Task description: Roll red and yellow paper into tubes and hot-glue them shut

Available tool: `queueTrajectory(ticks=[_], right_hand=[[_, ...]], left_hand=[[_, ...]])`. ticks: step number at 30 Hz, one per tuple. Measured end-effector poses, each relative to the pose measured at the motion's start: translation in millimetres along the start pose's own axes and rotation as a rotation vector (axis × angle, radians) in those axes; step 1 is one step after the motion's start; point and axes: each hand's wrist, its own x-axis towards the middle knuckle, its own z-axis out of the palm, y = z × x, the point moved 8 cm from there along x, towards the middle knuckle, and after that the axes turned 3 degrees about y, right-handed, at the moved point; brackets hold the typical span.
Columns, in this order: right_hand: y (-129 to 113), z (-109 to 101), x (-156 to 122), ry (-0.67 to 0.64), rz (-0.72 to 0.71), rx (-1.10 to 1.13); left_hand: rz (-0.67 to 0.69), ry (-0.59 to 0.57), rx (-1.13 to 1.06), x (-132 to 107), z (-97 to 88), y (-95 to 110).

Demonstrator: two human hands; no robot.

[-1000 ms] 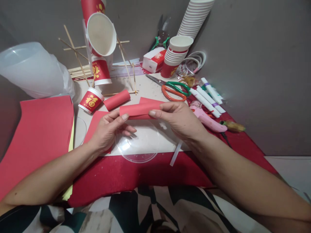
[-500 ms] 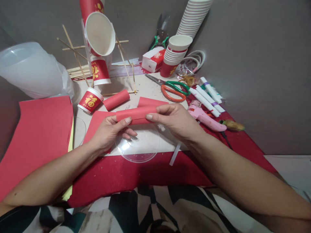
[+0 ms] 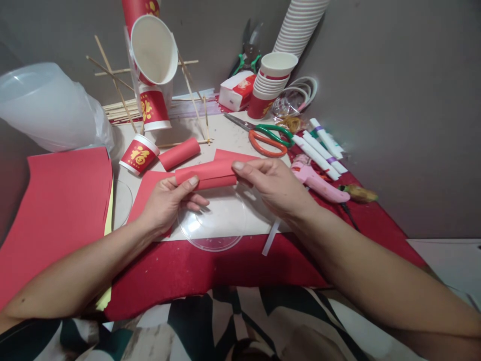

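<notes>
Both hands hold a rolled red paper tube (image 3: 206, 173) above a clear plastic lid (image 3: 212, 220). My left hand (image 3: 169, 200) pinches the tube's left end between thumb and fingers. My right hand (image 3: 272, 185) is closed on its right end, thumb on top. A second finished red tube (image 3: 179, 153) lies just behind, beside a small red paper cup (image 3: 139, 154) with gold print. Flat red paper pieces (image 3: 146, 190) lie under the hands.
Red paper sheets (image 3: 56, 200) lie stacked at left. Behind stand a cup-and-skewer structure (image 3: 152, 55), stacked cups (image 3: 270, 82), a tall white cup stack (image 3: 300, 25), a tissue pack (image 3: 238, 90). Scissors (image 3: 268, 138), white markers (image 3: 319, 148) and a pink glue gun (image 3: 319, 183) sit right.
The tube has shifted left and looks rolled tighter and shorter; my right hand has slid left along it. The left hand has barely moved.
</notes>
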Motion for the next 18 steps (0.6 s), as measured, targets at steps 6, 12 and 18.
queueTrajectory(ticks=[6, 12, 18], right_hand=[[-1, -1, -1, 0.036, 0.030, -0.038], [-12, 0, -3, 0.050, -0.030, -0.052], [-15, 2, -5, 0.057, -0.061, -0.052]], left_hand=[[-0.003, -0.031, -0.008, 0, 3.3, 0], [-0.026, -0.062, -0.005, -3, 7.4, 1], [0.043, -0.064, 0.047, -4, 5.7, 4]])
